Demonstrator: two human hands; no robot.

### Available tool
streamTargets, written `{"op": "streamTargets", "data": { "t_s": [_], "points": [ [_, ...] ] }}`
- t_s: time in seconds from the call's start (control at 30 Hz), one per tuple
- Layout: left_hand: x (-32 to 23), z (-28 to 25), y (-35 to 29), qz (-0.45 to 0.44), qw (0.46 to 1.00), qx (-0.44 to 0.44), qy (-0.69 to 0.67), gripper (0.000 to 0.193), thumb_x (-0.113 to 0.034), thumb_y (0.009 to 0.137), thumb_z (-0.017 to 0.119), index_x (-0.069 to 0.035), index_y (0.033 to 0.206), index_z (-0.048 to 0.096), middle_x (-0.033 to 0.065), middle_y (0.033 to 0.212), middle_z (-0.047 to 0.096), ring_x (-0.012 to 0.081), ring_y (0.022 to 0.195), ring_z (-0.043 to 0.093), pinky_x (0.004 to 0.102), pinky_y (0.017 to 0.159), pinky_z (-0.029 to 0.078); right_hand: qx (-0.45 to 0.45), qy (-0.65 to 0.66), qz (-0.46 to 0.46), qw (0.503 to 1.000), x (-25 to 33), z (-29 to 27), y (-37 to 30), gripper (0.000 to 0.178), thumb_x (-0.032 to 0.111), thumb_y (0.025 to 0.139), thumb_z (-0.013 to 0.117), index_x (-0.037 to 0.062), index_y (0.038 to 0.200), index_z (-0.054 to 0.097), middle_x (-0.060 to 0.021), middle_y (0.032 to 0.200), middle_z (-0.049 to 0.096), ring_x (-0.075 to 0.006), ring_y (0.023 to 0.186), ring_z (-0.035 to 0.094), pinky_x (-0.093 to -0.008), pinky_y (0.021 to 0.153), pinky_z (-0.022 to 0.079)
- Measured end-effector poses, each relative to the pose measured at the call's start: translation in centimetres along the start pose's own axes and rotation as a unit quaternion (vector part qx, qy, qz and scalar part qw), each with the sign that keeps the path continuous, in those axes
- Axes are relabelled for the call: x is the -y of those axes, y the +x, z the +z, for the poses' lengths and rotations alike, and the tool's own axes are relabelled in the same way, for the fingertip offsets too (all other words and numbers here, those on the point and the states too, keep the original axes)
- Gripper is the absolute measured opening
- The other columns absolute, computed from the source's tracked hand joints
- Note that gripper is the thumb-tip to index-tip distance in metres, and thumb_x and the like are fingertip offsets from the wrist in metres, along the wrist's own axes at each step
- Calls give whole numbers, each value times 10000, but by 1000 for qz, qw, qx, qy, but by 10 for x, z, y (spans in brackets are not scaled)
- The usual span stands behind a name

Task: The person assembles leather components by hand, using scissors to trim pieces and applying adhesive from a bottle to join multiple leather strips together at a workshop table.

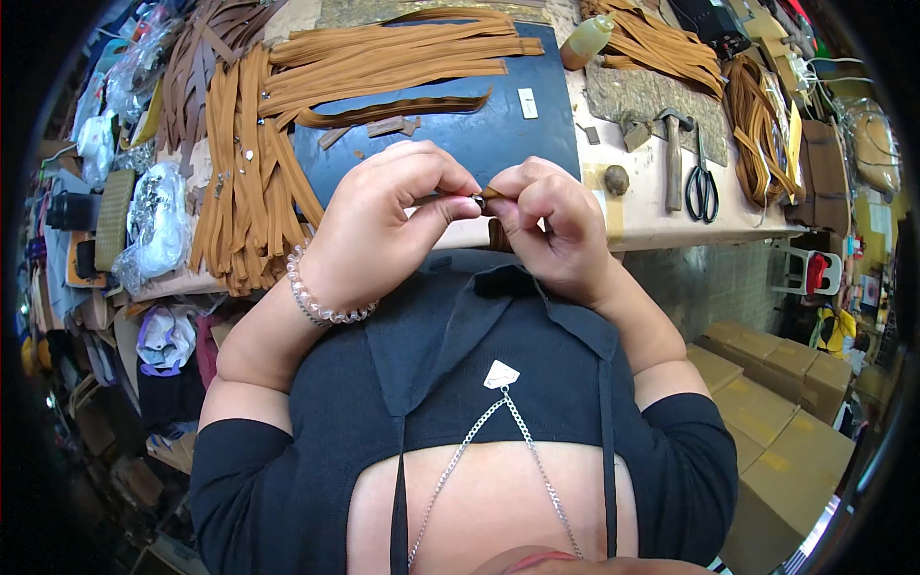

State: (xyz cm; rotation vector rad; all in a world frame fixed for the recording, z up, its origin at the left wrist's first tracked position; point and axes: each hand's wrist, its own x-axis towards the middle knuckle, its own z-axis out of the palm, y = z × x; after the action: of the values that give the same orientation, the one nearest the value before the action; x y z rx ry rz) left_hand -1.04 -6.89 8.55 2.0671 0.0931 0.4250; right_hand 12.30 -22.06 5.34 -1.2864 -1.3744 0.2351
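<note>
Above the table's near edge, both hands meet with their fingertips almost touching. My left hand [398,196], with a beaded bracelet on its wrist, pinches a small dark metal zipper slider [479,200] between thumb and forefinger. Right beside it, my right hand [558,216] is closed on the end of a tan zipper tape [494,193]. Fingers cover most of the slider and the tape. A short stretch of tape seems to hang below the right fingers. Beyond the hands, a single tan zipper [398,110] lies on a dark blue mat [551,125].
Bundles of tan zippers [383,59] cover the mat's far part and hang over the table's left edge [240,182]. A hammer [674,163], black scissors [702,192], a round lump [616,179] and a glue bottle [586,42] are to the right. Cardboard boxes [776,450] stand lower right.
</note>
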Motion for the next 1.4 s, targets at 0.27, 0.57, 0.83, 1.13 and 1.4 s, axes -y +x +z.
{"op": "streamTargets", "data": {
  "t_s": [0.27,0.57,0.83,1.13,1.4],
  "points": [
    [9,5,1,-11,1000,2,-2,114,15,756,702,26,836,621,108,825,631,224,781,608,307,720,476,5,-6,26,1000,-3,1,0,264,-183,689,578,28,748,430,-129,730,539,-305,719,587,-346,652,484],
    [12,-9,2,-4,999,-37,-25,81,-42,827,673,13,860,624,70,872,614,163,847,577,268,779,444,-31,73,65,995,-8,1,-2,248,-153,815,570,44,911,455,-95,852,561,-184,773,597,-290,716,515],
    [14,-9,-7,-44,964,-90,-247,140,-10,875,629,-8,1008,585,68,997,589,128,922,570,254,830,455,-3,-117,-121,986,7,-21,4,334,-77,741,674,36,1037,566,-151,1028,662,-236,796,627,-321,694,521],
    [9,-11,-7,32,985,8,-170,143,10,855,639,-7,991,598,100,982,602,196,960,592,301,871,467,37,-234,-257,937,21,-30,8,245,75,701,687,29,939,657,-140,1040,659,-205,841,618,-305,678,518],
    [18,0,-10,-58,877,2,-478,133,-68,870,637,-11,990,641,118,945,655,249,976,599,373,888,472,20,-218,-252,943,14,-28,4,268,66,701,692,25,962,650,-142,1038,658,-207,841,610,-307,681,516]
  ]
}}
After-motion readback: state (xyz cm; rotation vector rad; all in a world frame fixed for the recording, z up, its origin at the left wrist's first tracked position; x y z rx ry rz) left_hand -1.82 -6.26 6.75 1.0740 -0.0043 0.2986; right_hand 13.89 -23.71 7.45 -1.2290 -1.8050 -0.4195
